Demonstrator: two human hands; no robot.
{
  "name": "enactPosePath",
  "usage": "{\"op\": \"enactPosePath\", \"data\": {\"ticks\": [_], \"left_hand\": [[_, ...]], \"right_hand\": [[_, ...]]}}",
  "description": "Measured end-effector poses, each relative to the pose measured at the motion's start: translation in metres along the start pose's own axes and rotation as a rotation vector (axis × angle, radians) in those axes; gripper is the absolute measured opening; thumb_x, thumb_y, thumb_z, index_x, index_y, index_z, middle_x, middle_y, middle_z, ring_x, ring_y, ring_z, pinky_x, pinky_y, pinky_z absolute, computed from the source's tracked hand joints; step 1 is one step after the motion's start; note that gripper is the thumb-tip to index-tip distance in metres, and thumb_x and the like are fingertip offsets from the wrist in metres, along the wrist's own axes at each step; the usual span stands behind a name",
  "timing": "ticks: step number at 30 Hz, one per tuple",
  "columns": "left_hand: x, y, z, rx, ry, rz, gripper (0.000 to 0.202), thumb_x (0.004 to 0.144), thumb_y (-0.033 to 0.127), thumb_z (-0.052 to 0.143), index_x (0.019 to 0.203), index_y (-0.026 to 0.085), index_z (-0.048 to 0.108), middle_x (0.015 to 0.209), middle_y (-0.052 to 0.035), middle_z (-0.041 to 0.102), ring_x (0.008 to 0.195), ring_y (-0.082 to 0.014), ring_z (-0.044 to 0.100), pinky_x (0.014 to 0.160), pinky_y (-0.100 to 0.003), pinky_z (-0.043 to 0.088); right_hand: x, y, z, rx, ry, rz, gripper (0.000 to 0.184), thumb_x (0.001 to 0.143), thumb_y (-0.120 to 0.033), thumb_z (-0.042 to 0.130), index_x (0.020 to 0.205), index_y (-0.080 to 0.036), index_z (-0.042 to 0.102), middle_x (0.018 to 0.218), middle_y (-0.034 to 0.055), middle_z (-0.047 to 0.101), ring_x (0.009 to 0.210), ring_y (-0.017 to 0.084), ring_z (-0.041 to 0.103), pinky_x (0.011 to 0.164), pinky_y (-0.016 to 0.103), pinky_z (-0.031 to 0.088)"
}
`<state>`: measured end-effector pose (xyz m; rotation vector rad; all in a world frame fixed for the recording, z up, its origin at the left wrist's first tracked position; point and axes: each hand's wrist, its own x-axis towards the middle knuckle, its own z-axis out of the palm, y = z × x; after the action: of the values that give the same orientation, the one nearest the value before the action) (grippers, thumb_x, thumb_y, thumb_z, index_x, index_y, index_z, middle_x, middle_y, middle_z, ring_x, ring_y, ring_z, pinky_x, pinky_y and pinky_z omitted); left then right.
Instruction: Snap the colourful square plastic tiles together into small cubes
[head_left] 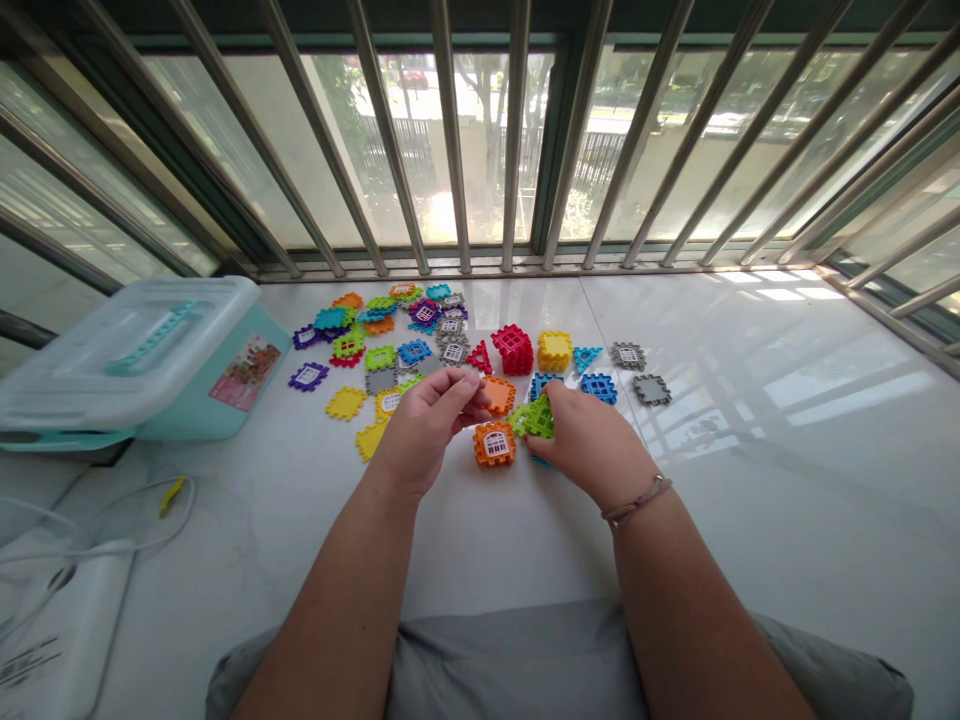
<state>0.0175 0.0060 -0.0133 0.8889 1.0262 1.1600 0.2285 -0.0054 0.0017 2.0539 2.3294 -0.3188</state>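
Observation:
My right hand (592, 432) grips a green interlocking plastic tile (537, 418), which sits on a blue piece mostly hidden beneath it. My left hand (429, 428) hangs just above the floor, its fingertips pinched together beside a flat orange tile (499, 395), with nothing visible between them. Between my hands and slightly nearer me stands a small orange cube (494, 443) built from tiles, with a white window panel. A red tile cube (513, 350) and a yellow one (555, 351) stand beyond my hands.
Several loose colourful tiles (379, 357) lie scattered to the left. A pale teal plastic storage box (142, 360) with a white lid stands at the left, and a white cable and device (67, 630) lie at the lower left. Metal window bars (450, 130) rise beyond the polished floor's far edge.

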Motion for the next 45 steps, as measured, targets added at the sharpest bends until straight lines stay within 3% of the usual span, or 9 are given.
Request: {"op": "enactPosePath", "data": {"ticks": [12,45], "left_hand": [[-0.0001,-0.0015,-0.0001,0.014,-0.005,0.004,0.036,0.085,0.05,0.09,0.095,0.019,0.076,0.09,-0.0027,0.076,0.078,-0.0145,0.071,0.083,-0.031,0.062],[-0.0005,-0.0008,0.0014,0.036,0.016,-0.013,0.036,0.083,0.05,0.091,0.093,0.018,0.076,0.09,-0.0037,0.077,0.077,-0.0138,0.071,0.083,-0.03,0.062]], "right_hand": [[0.0002,-0.0005,-0.0017,0.012,-0.019,0.0,0.029,0.095,-0.033,0.079,0.115,-0.022,0.06,0.108,0.0105,0.081,0.1,0.03,0.078,0.072,0.035,0.043],[-0.0045,-0.0007,-0.0084,0.035,0.046,0.024,0.032,0.094,-0.035,0.079,0.116,-0.021,0.061,0.107,0.0118,0.08,0.097,0.032,0.077,0.069,0.035,0.041]]}}
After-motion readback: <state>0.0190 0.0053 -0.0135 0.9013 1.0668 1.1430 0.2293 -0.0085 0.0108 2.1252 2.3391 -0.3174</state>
